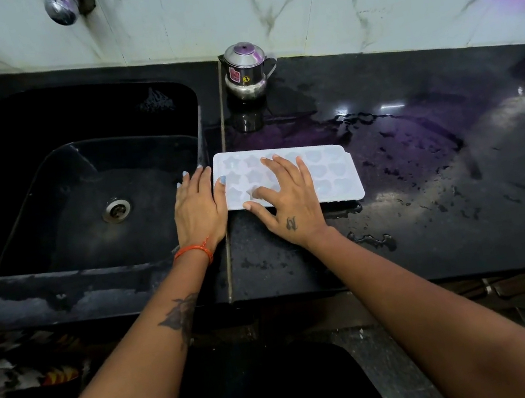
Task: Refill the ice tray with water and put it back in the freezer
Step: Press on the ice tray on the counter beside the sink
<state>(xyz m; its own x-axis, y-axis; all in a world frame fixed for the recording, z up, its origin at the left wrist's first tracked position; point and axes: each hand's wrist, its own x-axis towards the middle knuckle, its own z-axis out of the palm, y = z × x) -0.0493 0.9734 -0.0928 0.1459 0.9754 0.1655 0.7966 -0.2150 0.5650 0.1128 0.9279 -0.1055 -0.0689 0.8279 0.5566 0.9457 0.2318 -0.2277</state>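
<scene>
A white ice tray (328, 167) with star and heart moulds lay flat on a wet black counter (429, 205), just right of a black sink (79, 194). The person's right hand (290, 204) rested on top of it, fingers spread and straight — gripping nothing. The left hand (198, 206) lay flat at the tray's left end, fingers straight, thumb touching the tray's edge. Behind stood a small steel pot (246, 69) — well apart from the tray.

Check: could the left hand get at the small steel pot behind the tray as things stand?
Probably yes. The left hand lies flat at the ice tray's left end, holding nothing, and only bare wet counter separates it from the steel pot.
</scene>
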